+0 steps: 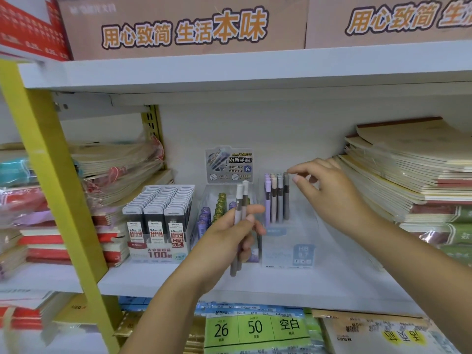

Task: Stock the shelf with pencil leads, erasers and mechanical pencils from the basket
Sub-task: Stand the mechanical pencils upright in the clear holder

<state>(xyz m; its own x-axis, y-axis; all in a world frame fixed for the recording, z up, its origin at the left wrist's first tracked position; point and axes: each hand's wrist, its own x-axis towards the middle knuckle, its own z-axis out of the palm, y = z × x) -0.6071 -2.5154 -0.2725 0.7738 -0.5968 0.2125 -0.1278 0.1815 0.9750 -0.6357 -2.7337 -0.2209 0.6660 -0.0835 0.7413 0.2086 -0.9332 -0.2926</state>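
The shelf (153, 277) already carries a box of leads (158, 221) towards its left and a clear holder (288, 241) near its middle, so the step in hand looks like loading mechanical pencils into that holder. The right hand (332, 192) reaches over the upright pencils (277, 198) at the holder's back, its grip loosely parted, fingertips (290, 171) at the top of the rightmost one, whether pinching it I cannot tell. The left hand (229, 241) waits before the shelf's front edge, its grip closed on two spare pencils (240, 213); next, one of these probably needs passing across and setting upright beside the row.
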